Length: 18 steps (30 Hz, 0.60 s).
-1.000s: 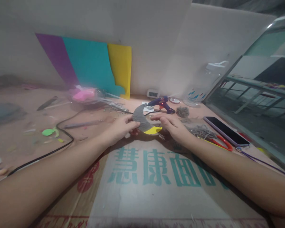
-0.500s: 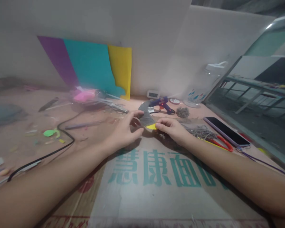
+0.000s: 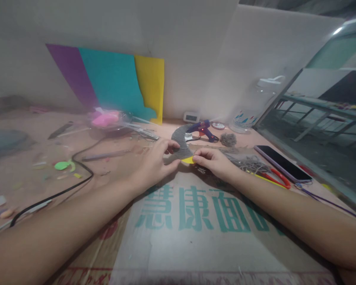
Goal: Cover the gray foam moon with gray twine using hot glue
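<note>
A grey, ridged crescent-shaped piece (image 3: 180, 139), wrapped in what looks like yarn, is held up over the work surface. Its lower end is a bare yellow tip (image 3: 188, 160). My right hand (image 3: 215, 161) pinches that tip between thumb and fingers. On the crescent's left side is my left hand (image 3: 161, 160), thumb and fingers apart in a C shape. Its fingertips reach the grey edge, and its thumb is close to the yellow end. Behind the crescent lies a dark blue glue gun (image 3: 204, 128) with a small red light lit.
Right of my hands are a grey yarn tangle (image 3: 252, 164), red-handled scissors (image 3: 281, 178) and a phone (image 3: 281, 163). A clear bottle (image 3: 249, 111) stands at the back. A black cable (image 3: 59, 194) crosses the left side near green scraps (image 3: 62, 165). Coloured sheets (image 3: 109, 83) lean on the wall.
The crescent and the right hand's pinch have shifted slightly left. My left fingertips sit a little lower along the crescent's edge.
</note>
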Each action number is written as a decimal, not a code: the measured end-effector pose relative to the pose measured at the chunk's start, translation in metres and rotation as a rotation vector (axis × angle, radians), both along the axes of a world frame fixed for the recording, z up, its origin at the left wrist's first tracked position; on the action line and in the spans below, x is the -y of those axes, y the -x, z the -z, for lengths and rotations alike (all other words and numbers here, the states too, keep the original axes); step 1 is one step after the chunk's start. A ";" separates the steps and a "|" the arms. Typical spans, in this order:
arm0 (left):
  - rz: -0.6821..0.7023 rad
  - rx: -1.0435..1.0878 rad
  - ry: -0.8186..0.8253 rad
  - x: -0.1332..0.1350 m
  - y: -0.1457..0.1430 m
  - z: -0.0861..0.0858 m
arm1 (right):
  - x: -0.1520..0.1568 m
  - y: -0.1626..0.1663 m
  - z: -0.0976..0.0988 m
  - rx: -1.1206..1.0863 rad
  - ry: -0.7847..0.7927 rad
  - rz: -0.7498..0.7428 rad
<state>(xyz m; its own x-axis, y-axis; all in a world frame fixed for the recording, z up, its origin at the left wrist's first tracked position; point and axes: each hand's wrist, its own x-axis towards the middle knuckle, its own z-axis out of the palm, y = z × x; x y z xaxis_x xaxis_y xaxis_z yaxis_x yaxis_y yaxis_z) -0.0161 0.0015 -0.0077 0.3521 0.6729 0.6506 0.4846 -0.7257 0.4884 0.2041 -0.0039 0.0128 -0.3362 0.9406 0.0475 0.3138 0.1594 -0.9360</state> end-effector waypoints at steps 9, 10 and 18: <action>-0.009 -0.019 0.004 -0.001 0.001 0.003 | 0.000 -0.001 0.001 0.005 0.022 -0.002; -0.010 -0.019 0.009 -0.001 0.001 0.002 | 0.000 -0.001 0.001 0.008 0.019 0.000; -0.007 -0.022 0.005 0.002 0.002 0.001 | -0.001 -0.003 0.003 0.003 0.033 0.002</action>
